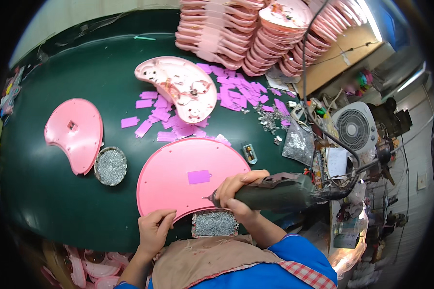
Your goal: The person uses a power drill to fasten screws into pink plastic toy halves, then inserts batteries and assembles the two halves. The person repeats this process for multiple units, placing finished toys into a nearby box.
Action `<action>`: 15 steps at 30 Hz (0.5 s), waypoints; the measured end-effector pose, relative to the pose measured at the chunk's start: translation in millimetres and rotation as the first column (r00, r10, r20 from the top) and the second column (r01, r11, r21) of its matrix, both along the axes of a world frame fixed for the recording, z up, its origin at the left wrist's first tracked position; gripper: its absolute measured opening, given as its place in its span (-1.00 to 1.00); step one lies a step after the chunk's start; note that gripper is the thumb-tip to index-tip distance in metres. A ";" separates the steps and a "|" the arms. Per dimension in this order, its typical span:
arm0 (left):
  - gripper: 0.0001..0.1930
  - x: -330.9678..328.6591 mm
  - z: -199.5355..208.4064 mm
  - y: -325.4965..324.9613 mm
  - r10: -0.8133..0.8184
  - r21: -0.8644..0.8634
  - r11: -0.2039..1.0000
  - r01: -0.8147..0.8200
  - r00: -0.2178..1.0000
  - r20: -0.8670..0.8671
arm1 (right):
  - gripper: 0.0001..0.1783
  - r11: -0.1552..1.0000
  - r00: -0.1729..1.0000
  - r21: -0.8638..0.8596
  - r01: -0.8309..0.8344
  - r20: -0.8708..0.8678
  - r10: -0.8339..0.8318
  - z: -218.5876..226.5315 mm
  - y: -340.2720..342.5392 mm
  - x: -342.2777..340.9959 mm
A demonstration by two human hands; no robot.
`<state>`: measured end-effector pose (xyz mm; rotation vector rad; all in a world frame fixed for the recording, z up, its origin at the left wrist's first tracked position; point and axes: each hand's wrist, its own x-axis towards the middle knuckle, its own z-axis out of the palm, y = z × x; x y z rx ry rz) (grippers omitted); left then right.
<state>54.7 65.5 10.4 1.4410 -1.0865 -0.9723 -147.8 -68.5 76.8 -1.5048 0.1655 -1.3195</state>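
A dark electric screwdriver (275,196) is wrapped in the fingers of my right hand (238,192), its bit aimed left over a pink crescent-shaped plastic panel (169,168). That panel lies on the table in front of me, and a purple battery cover (199,177) rests flat on its middle. By the panel's lower left edge, my left hand (155,229) is closed, thumb and fingertips pinched together; whatever they hold is too small to make out. Between my hands, partly under the panel's lower edge, sits a box of small metal screws (214,224).
A round bowl of screws (111,166) and another pink panel (77,130) lie to the left. Beyond are an open pink shell with wiring (183,89), scattered purple covers (236,94) and stacked pink shells (217,29). At right are a bag of metal parts (299,143) and a fan (354,126).
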 end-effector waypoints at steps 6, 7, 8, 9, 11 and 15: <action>-0.92 21.2 7.9 5.5 0.108 0.030 0.993 -0.110 0.991 0.077 | -0.34 0.994 0.998 0.083 0.065 0.007 -0.066 1.6 -9.3 26.8; -0.90 25.0 6.0 6.4 0.127 -0.001 0.992 -0.128 0.985 0.112 | -0.35 0.995 0.998 0.085 0.058 0.013 -0.059 2.4 -10.9 32.4; -0.89 29.0 4.5 6.1 0.133 -0.004 0.991 -0.134 0.981 0.140 | -0.36 0.996 0.999 0.069 0.051 0.016 -0.052 2.7 -15.4 39.6; -0.90 32.0 3.4 8.3 0.152 -0.019 0.988 -0.151 0.973 0.174 | -0.37 0.998 0.999 0.056 0.038 0.027 -0.040 1.2 -18.4 49.0; -0.90 36.9 2.3 2.3 0.186 -0.081 0.982 -0.173 0.958 0.219 | -0.38 0.998 0.998 -0.037 0.041 0.050 -0.039 1.3 -30.7 70.6; -0.91 45.4 1.9 -9.8 0.224 -0.161 0.969 -0.185 0.936 0.272 | -0.37 0.977 0.999 -0.214 -0.013 0.039 0.022 -12.6 -59.6 99.6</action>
